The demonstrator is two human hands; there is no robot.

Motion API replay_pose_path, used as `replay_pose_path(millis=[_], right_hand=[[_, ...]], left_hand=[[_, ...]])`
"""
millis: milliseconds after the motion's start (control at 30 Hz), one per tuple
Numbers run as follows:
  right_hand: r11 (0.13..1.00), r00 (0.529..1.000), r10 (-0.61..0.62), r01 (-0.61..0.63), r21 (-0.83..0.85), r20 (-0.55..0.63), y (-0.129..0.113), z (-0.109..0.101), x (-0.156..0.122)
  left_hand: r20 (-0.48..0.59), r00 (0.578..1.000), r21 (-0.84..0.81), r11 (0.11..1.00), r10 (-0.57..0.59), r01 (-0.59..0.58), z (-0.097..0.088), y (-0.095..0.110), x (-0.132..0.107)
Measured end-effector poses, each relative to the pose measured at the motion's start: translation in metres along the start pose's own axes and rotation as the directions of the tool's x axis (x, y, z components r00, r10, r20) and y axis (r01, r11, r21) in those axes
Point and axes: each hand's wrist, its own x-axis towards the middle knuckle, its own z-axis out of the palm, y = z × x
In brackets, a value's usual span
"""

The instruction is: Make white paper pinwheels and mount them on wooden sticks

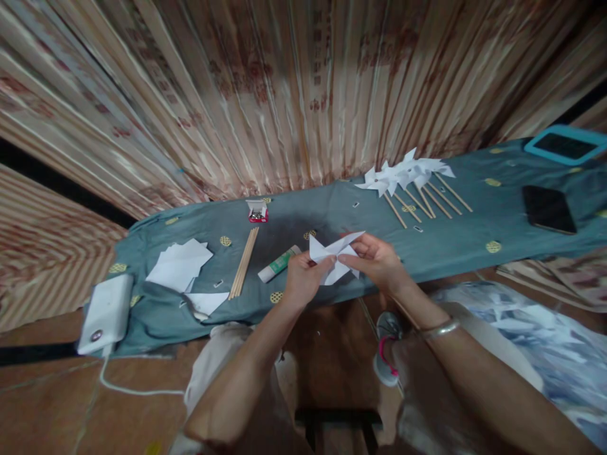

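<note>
A white paper pinwheel [336, 273] is held between both hands above the front edge of the cloth-covered table. My left hand [306, 277] pinches its left side, thumb on the folded paper. On the other side my right hand [377, 259] grips it, thumb near the centre and fingers behind. No stick shows clearly on this pinwheel. Just left of my left hand lies a glue stick [279, 264] with a green and white label. Several wooden sticks [244, 262] lie in a bundle farther left. A small red and white box [258, 212] stands open behind them with small shiny pieces inside.
Several finished pinwheels on sticks [410, 174] lie in an overlapping row at the back right. White paper sheets [180, 265] are stacked at left, beside a folded paper piece [208, 302] and a white power bank [105, 313] with a cable. A dark phone [549, 208] and blue-framed device [566, 144] lie at right.
</note>
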Motion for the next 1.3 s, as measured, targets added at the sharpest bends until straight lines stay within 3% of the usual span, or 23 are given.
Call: replay_pose_path(millis=[400,700,1300], right_hand=[[0.986,0.998,-0.031,0.021,-0.167,-0.060,0.009,0.005,0.004],[0.995,0.996,0.082,-0.084,-0.051,-0.043,0.005,0.012,0.006],[0.991,0.995,0.101,-0.101,-0.093,0.004,0.009,0.002,0.002]], left_hand=[[0.007,0.996,0.228,0.970,0.086,-0.085,-0.012,-0.002,0.004],[0.038,0.998,0.026,0.998,-0.052,0.051,-0.018,-0.001,0.010],[0.094,0.986,-0.020,0.990,-0.138,0.140,-0.014,-0.003,0.007]])
